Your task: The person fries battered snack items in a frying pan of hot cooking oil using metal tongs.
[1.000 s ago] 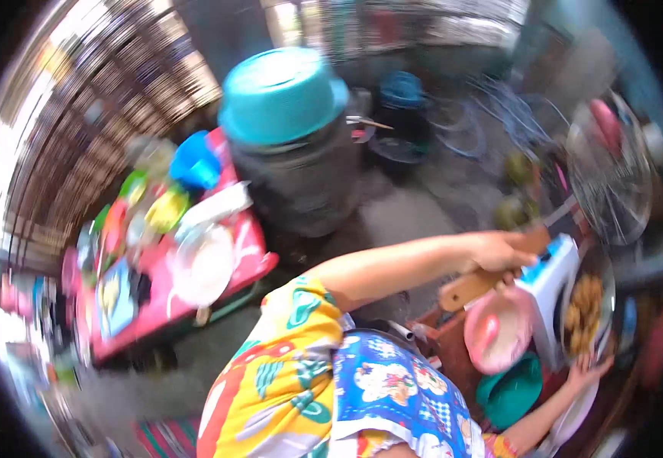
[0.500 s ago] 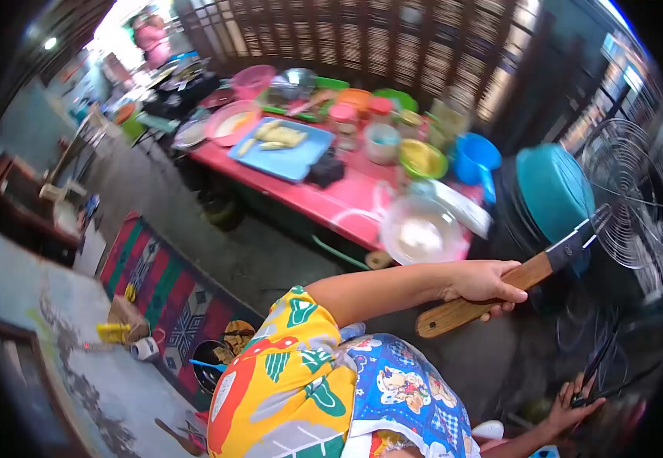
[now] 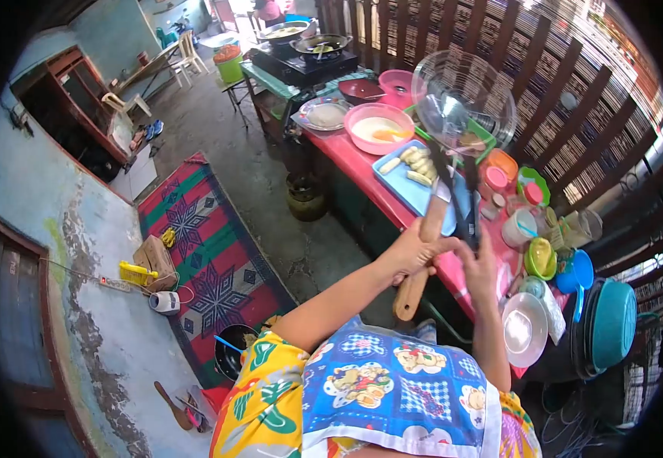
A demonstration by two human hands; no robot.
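My left hand [image 3: 411,252] is wrapped around the wooden handle [image 3: 409,296] of a wire skimmer. The skimmer's round spiral head [image 3: 465,95] points away from me over the far part of the table. Black tongs [image 3: 465,227] are in my right hand [image 3: 481,267], close beside the skimmer handle, with their arms spread apart. Both tools hang above a light-blue tray [image 3: 400,183] that carries several peeled bananas [image 3: 421,164]. My right fingers are partly blurred.
The red-covered table [image 3: 377,195] also bears a pink bowl of pale batter [image 3: 379,130], lidded jars [image 3: 493,181], a blue dipper [image 3: 574,271] and a clear bowl [image 3: 524,328]. Farther off, pans sit on a stove [image 3: 308,69]. A patterned mat [image 3: 217,282] covers floor at left.
My view has turned right-to-left toward the stove end. The skimmer swung from the right side to over the table, and the tongs rose from low right to beside it.
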